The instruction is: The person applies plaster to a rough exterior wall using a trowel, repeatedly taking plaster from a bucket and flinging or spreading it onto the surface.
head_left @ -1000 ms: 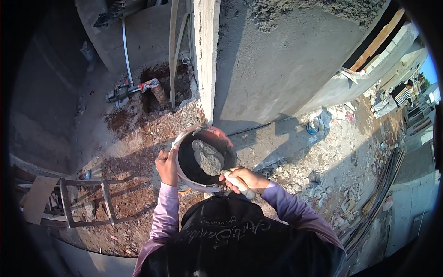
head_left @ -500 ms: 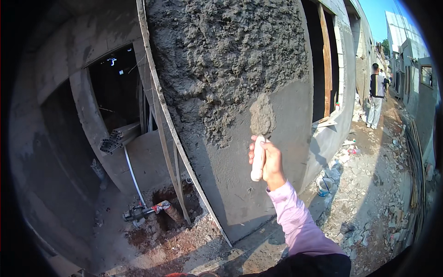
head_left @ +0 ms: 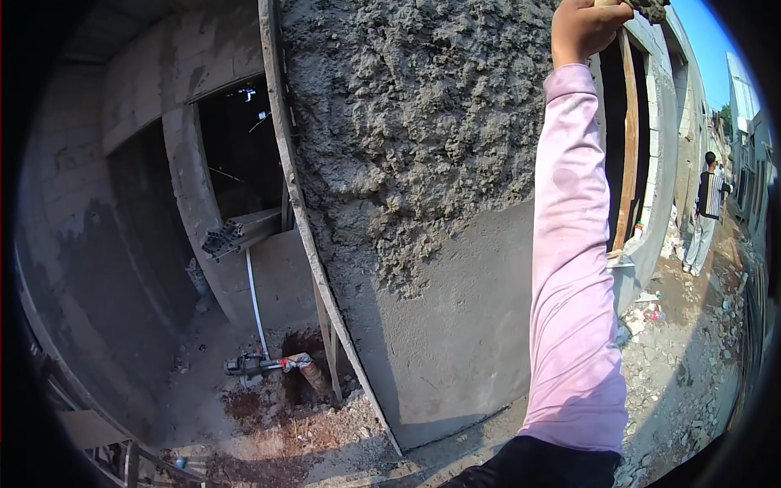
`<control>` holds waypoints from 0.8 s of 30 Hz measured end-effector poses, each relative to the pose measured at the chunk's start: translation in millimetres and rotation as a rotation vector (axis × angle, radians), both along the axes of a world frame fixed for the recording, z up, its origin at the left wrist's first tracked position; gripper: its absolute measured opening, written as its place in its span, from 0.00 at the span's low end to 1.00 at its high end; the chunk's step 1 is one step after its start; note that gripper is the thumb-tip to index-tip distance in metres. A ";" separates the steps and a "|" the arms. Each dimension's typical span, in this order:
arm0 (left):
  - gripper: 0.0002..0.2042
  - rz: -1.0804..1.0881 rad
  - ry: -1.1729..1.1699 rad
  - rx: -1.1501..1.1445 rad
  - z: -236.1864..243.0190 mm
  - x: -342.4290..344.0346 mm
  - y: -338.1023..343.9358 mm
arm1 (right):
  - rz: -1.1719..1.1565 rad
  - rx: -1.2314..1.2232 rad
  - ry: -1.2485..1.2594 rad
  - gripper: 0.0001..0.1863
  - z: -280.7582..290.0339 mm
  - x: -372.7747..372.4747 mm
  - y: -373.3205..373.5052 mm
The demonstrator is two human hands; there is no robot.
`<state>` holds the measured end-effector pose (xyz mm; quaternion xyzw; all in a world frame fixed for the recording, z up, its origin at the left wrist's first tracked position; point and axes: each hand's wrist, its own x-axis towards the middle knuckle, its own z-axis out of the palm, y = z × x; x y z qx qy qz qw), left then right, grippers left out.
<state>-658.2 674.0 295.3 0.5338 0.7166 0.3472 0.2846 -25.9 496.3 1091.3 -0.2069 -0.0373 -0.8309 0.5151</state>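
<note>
My right hand [head_left: 590, 32] is raised at the top edge, its fingers closed around the pale handle [head_left: 606, 2] of a trowel. Grey mortar [head_left: 651, 10] shows beside the fist, while most of the tool is cut off by the frame. My forearm in a pink sleeve [head_left: 573, 268] reaches up in front of the wall. Rough, lumpy mortar [head_left: 423, 138] covers the wall's upper part; the lower part is smooth grey plaster [head_left: 464, 325]. A long narrow board [head_left: 305, 220] runs along the wall's left edge. My left hand is out of view.
Left of the board, bundled hollow profiles [head_left: 224, 238] jut from a window opening. Below are a pipe fitting [head_left: 244, 366] and a dug hole in the ground. At right, rubble [head_left: 675, 350] lines the passage, where a person [head_left: 706, 215] stands beyond a window with a wooden post [head_left: 627, 146].
My right hand has risen with the trowel from the middle of the wall to the top right. The view has shifted a little, and my forearm now crosses the wall's right side.
</note>
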 end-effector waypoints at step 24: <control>0.07 -0.547 -0.288 0.385 83.3 92.8 31.8 | 1.149 -2.909 0.857 0.15 -861.9 -321.1 124.1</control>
